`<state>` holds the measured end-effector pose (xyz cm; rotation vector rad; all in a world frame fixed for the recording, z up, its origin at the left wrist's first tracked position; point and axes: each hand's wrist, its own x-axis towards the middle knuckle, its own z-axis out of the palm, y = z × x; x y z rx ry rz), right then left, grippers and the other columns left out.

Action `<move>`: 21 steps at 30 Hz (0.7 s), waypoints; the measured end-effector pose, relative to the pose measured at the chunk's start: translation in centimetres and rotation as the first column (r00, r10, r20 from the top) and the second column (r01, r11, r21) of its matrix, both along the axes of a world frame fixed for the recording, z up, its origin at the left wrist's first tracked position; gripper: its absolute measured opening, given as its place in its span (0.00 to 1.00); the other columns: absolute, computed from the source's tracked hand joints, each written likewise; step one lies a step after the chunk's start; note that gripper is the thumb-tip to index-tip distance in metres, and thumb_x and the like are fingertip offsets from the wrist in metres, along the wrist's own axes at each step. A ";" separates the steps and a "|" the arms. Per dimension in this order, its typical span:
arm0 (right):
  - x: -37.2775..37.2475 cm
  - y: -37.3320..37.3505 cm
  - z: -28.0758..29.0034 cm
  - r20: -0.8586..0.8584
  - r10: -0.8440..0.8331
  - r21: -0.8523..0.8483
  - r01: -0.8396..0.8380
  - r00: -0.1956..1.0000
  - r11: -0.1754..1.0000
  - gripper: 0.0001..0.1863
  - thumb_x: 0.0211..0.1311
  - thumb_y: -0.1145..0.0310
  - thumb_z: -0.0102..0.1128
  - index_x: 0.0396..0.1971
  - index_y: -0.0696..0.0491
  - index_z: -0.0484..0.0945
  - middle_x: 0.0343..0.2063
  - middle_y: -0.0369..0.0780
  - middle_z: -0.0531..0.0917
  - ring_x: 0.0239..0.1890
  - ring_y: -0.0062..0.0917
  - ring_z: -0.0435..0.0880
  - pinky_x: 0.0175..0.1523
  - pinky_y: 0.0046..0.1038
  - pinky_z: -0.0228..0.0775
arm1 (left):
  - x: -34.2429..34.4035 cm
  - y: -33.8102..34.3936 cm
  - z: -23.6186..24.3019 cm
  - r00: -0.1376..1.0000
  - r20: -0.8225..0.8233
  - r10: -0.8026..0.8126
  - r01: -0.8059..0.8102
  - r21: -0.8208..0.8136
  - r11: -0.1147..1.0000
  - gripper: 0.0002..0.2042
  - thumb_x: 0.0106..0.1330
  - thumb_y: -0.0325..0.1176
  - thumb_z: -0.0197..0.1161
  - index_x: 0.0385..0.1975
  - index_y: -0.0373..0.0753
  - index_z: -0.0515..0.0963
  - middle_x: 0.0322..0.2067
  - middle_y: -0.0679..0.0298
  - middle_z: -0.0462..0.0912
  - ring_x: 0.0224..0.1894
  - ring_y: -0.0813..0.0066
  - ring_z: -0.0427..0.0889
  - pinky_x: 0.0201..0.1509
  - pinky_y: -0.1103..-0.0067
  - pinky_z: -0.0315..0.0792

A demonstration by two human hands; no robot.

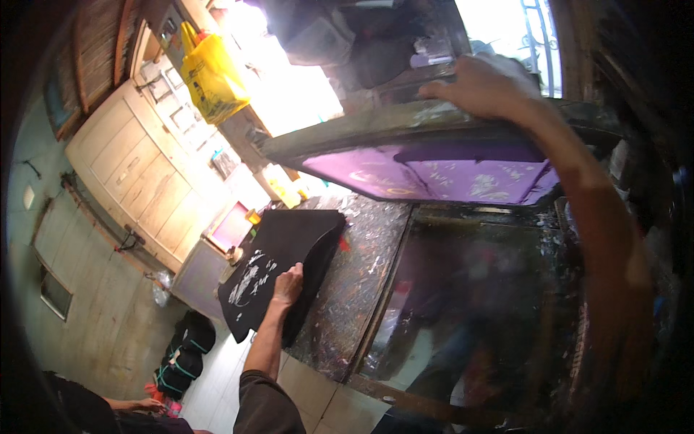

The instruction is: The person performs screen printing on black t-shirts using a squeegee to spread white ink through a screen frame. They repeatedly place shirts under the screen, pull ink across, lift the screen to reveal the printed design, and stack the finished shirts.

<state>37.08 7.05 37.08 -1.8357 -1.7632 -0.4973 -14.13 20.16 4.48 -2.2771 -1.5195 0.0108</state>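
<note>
Pinching one black cloth (293, 235), the left hand (288, 284) has one white print (249, 283) to its left; the right hand (493, 87) clasps one tilted frame's (350, 142) upper edge.

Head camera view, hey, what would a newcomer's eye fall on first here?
Probably the vivid purple panel in the tilted frame at upper right, with the person's right hand on its top edge. Next might come the black cloth with white marks near the centre, in the left hand. The bright yellow bag hanging at upper left also stands out.
</note>
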 end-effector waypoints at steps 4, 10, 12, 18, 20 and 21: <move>-1.0 -1.2 -0.2 0.019 -0.048 0.154 0.045 0.999 0.987 0.41 0.56 0.31 0.59 0.30 0.64 0.85 0.26 0.49 0.86 0.30 0.37 0.87 0.42 0.40 0.79 | 2.2 -1.6 4.1 0.932 -0.108 -0.345 0.339 -0.070 0.938 0.04 0.68 0.25 0.49 0.34 0.37 0.72 0.28 0.55 0.83 0.32 0.60 0.89 0.35 0.70 0.83; 0.8 1.3 0.1 -0.015 0.032 0.010 -0.032 0.999 0.999 0.44 0.56 0.30 0.59 0.35 0.68 0.83 0.31 0.56 0.85 0.35 0.42 0.86 0.47 0.42 0.76 | 15.5 -13.0 -4.1 0.505 -0.269 -0.820 0.849 -0.015 0.528 0.17 0.68 0.27 0.52 0.54 0.28 0.71 0.35 0.57 0.81 0.29 0.66 0.85 0.34 0.72 0.80; 1.7 2.5 -0.4 -0.068 0.117 -0.046 -0.120 0.991 0.992 0.46 0.56 0.30 0.60 0.38 0.69 0.81 0.34 0.59 0.84 0.38 0.44 0.86 0.50 0.43 0.75 | 22.2 -17.8 -6.6 0.621 0.041 -0.783 0.771 -0.212 0.600 0.22 0.68 0.27 0.51 0.61 0.25 0.66 0.40 0.50 0.82 0.36 0.62 0.85 0.40 0.70 0.80; 2.0 3.6 -1.7 0.121 0.273 0.124 -0.287 0.954 0.950 0.39 0.60 0.35 0.58 0.48 0.62 0.82 0.46 0.58 0.82 0.52 0.44 0.83 0.58 0.41 0.72 | 35.0 -23.5 -2.6 0.788 0.614 -0.040 0.545 -0.668 0.507 0.19 0.75 0.37 0.52 0.58 0.32 0.72 0.42 0.42 0.84 0.44 0.48 0.85 0.47 0.61 0.79; 1.8 3.3 -1.3 0.127 0.241 0.013 -0.245 0.962 0.970 0.37 0.59 0.36 0.59 0.49 0.59 0.82 0.48 0.57 0.82 0.53 0.43 0.82 0.59 0.40 0.71 | 32.4 -22.2 -1.2 0.707 0.699 0.109 0.612 -0.681 0.402 0.18 0.74 0.43 0.56 0.53 0.34 0.76 0.37 0.41 0.84 0.45 0.49 0.85 0.49 0.64 0.78; 1.5 3.3 -1.0 0.145 0.244 -0.023 -0.243 0.959 0.970 0.37 0.59 0.36 0.59 0.49 0.57 0.82 0.49 0.56 0.82 0.53 0.43 0.82 0.60 0.39 0.71 | 29.7 -20.9 -1.2 0.665 0.735 0.132 0.606 -0.636 0.478 0.18 0.73 0.41 0.58 0.54 0.34 0.76 0.44 0.43 0.83 0.49 0.50 0.83 0.52 0.63 0.76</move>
